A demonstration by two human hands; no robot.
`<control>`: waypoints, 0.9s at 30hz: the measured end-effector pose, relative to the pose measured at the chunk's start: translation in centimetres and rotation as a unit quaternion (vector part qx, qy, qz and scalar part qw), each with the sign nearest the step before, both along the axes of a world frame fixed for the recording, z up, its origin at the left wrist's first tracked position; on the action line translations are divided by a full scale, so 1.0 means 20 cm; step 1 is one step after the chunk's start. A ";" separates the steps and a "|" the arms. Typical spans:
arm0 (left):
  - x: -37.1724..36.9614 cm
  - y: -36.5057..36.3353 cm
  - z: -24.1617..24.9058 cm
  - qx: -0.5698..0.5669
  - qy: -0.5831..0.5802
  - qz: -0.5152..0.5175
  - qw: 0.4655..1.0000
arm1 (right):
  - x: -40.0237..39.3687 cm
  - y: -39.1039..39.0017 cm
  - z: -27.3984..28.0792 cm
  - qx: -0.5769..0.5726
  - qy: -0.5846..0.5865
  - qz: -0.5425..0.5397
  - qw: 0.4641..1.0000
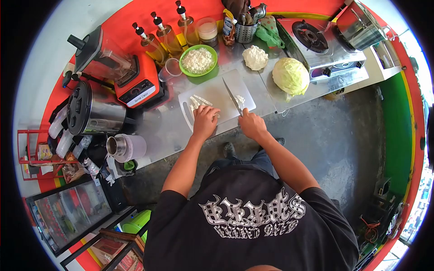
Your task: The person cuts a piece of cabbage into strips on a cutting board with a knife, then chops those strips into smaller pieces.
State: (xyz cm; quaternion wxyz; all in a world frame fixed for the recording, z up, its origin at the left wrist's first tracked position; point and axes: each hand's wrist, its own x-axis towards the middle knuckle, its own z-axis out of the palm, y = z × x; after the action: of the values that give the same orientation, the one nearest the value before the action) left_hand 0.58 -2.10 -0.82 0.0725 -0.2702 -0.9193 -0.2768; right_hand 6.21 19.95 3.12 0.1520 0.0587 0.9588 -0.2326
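Observation:
A kitchen knife (231,95) is in my right hand (252,123), fingers closed round the handle, its blade slanting up and left over the white cutting board (217,93). My left hand (205,121) has its fingers curled down over several pale strips (199,101), apparently a vegetable, at the board's left side. Part of the strips is hidden under the fingers. Small diced white bits (240,100) lie just right of the blade. Behind the board stands a green bowl (216,54) heaped with chopped white pieces (197,61).
A cabbage (290,77) and a lumpy white head (255,58) sit right of the bowl. A gas stove (334,63) with a steel pot (360,26) stands farther right. Leftward are a red blender (138,81), a black-lidded pot (97,110) and a lilac flask (131,147). Pump bottles (168,38) line the back.

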 end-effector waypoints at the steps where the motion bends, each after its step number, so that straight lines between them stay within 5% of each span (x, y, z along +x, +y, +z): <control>1: -0.01 0.02 0.00 0.001 0.001 0.003 1.000 | 0.00 0.00 0.01 0.004 0.002 0.003 1.000; 6: -0.02 0.17 -0.01 0.113 -0.014 0.021 0.993 | -0.02 -0.04 0.05 -0.006 0.007 0.012 1.000; 16: 0.08 0.06 -0.05 0.054 0.050 -0.065 0.995 | 0.02 -0.05 0.03 -0.013 0.013 0.033 0.999; 27: 0.12 0.07 -0.10 0.036 0.043 -0.029 0.998 | 0.10 -0.14 -0.01 0.071 0.015 0.065 0.995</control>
State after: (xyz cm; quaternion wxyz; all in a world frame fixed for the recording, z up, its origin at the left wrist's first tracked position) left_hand 3.05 -0.68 -2.81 0.1134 -0.3053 -0.8965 -0.3002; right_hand 8.14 17.07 2.94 0.1474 0.0031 0.9770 -0.1543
